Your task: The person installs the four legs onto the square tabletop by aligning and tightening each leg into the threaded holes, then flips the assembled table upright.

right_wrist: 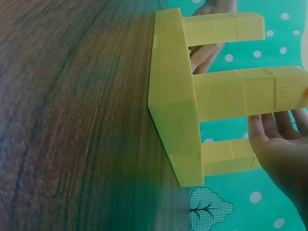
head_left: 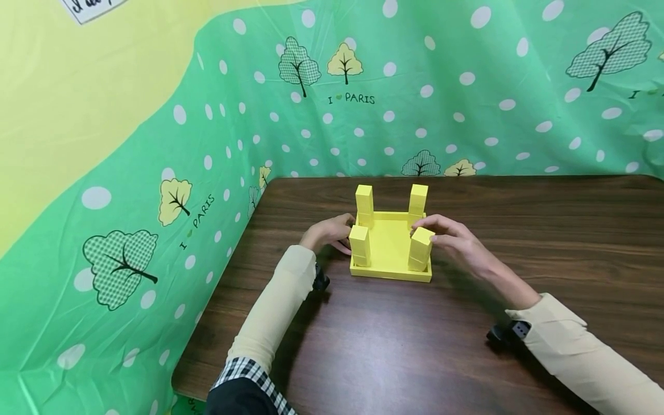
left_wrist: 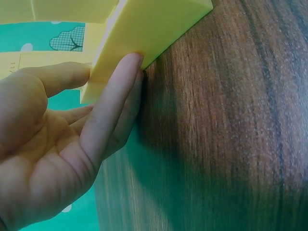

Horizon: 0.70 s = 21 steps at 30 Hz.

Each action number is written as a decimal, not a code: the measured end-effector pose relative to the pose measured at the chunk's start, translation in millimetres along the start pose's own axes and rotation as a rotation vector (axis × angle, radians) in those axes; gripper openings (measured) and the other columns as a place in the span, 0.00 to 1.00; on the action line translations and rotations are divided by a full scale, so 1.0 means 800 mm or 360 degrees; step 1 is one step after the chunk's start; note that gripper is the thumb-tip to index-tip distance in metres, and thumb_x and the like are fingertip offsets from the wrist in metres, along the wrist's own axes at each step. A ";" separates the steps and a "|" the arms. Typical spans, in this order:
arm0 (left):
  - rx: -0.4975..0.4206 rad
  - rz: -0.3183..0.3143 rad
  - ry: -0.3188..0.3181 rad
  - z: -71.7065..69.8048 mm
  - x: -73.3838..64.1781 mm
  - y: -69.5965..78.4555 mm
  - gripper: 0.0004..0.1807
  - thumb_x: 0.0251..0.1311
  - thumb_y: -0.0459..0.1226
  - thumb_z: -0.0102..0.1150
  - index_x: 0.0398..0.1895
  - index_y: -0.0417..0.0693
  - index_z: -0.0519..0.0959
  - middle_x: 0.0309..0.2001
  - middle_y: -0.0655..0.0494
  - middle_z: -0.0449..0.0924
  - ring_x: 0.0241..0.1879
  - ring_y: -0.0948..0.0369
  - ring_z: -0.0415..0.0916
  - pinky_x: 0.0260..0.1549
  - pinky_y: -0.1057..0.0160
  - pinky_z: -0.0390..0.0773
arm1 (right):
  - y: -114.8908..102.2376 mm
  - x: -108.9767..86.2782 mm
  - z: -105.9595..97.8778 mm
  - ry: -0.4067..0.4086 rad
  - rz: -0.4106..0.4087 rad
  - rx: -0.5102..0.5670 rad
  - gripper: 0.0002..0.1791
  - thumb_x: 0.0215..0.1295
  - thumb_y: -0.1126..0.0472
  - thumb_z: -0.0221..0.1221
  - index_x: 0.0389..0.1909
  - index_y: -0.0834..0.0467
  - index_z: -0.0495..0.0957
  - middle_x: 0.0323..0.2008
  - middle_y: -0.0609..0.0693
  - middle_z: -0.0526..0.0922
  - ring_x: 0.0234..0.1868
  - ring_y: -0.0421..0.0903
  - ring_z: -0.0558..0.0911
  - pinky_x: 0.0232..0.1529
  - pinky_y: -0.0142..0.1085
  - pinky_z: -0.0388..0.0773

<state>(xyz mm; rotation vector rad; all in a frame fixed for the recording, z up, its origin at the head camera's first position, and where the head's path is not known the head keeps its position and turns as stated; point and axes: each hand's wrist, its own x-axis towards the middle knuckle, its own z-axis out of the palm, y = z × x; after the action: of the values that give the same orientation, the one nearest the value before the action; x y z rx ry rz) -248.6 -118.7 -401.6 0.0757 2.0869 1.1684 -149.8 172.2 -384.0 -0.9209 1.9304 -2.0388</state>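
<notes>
A shallow yellow tray lies on the table with a stack of yellow blocks at each corner. At the front right corner stands one stack, whose upper block my right hand pinches between thumb and fingers. Raised marks show on this stack in the right wrist view. Against the tray's left wall, between the front left stack and the back left stack, my left hand rests with fairly straight fingers on the outer side. The back right stack rises beyond my right fingertips.
The dark wood table ends at the green printed cloth behind and on the left. Black wrist cameras sit under both cream sleeves.
</notes>
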 end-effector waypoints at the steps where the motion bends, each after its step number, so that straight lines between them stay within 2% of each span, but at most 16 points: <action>1: -0.0002 -0.0002 -0.0002 0.000 0.000 0.000 0.28 0.68 0.31 0.48 0.69 0.48 0.54 0.37 0.42 0.78 0.33 0.53 0.81 0.35 0.58 0.86 | -0.001 0.000 0.001 0.0010 -0.0002 -0.0016 0.16 0.69 0.72 0.43 0.55 0.75 0.66 0.52 0.59 0.73 0.55 0.44 0.72 0.52 0.28 0.73; 10: -0.0025 -0.0021 -0.0011 0.000 -0.002 0.002 0.29 0.67 0.29 0.46 0.70 0.47 0.54 0.37 0.41 0.77 0.33 0.54 0.80 0.36 0.58 0.86 | -0.005 -0.003 0.005 0.0078 -0.0015 -0.0130 0.15 0.69 0.72 0.46 0.54 0.74 0.66 0.51 0.53 0.75 0.51 0.40 0.74 0.48 0.27 0.76; 15: -0.0023 -0.0012 -0.0008 0.000 -0.001 0.001 0.28 0.67 0.30 0.47 0.69 0.47 0.55 0.37 0.41 0.77 0.33 0.54 0.80 0.35 0.58 0.86 | -0.007 -0.005 0.006 0.0166 -0.0003 -0.0279 0.14 0.68 0.71 0.49 0.53 0.73 0.68 0.49 0.49 0.76 0.48 0.40 0.75 0.45 0.26 0.76; 21: -0.0013 -0.0004 -0.0005 -0.001 0.001 0.000 0.27 0.67 0.31 0.47 0.68 0.47 0.56 0.37 0.42 0.76 0.32 0.54 0.79 0.35 0.58 0.86 | -0.007 -0.006 0.007 0.0229 -0.0008 -0.0404 0.13 0.66 0.72 0.52 0.51 0.70 0.70 0.48 0.47 0.76 0.48 0.40 0.75 0.47 0.24 0.74</action>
<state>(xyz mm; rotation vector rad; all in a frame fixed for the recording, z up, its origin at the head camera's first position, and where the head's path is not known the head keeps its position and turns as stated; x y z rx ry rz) -249.6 -118.6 -401.6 0.0708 2.0786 1.1746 -141.3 171.2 -380.5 -0.8493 2.3062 -1.9422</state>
